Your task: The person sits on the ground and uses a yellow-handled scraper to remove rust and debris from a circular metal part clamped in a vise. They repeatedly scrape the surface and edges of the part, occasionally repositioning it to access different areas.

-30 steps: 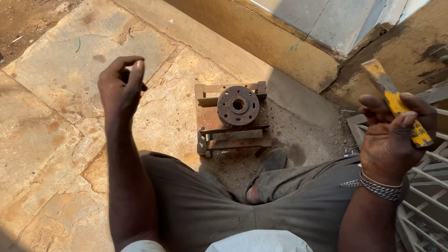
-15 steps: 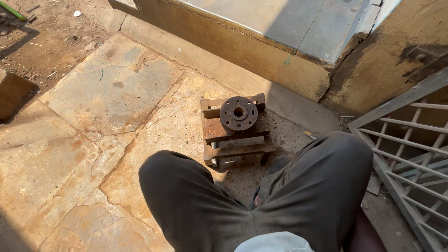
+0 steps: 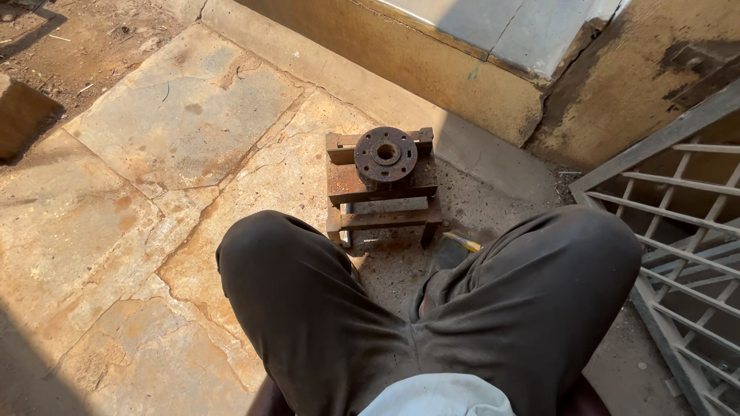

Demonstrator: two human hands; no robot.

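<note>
Neither hand showed in the head view at this moment, so how far either was open, or whether it held anything, could not be told. A second earlier both had been raised in front of the person: the left one up over the stone floor to the left of the rusty metal stand (image 3: pixel 383 189), the right one out to the stand's right, closed around a yellow-handled tool. Half a second earlier both had already gone from view, and they stayed out of it here.

What lay nearest was the person's own knees (image 3: pixel 432 308), bent up in dark trousers just on the near side of the stand. The round rusty flange (image 3: pixel 386 154), ringed with bolt holes around a central bore, sat on top of the stand, where it had been in the earlier pictures, apparently untouched. A yellow-tipped object (image 3: pixel 465 243) peeked out on the ground just beside the stand's near right leg, against the right knee; it may have been the same tool, now put down, though too little of it showed to be sure.

Beyond the stand ran a low yellowish ledge (image 3: pixel 416 58). A grey metal grille (image 3: pixel 678 254) stood well to the stand's right. Cracked stone slabs (image 3: pixel 154 169) spread to its left.

With the hands withdrawn, work on the flange seemed paused.
</note>
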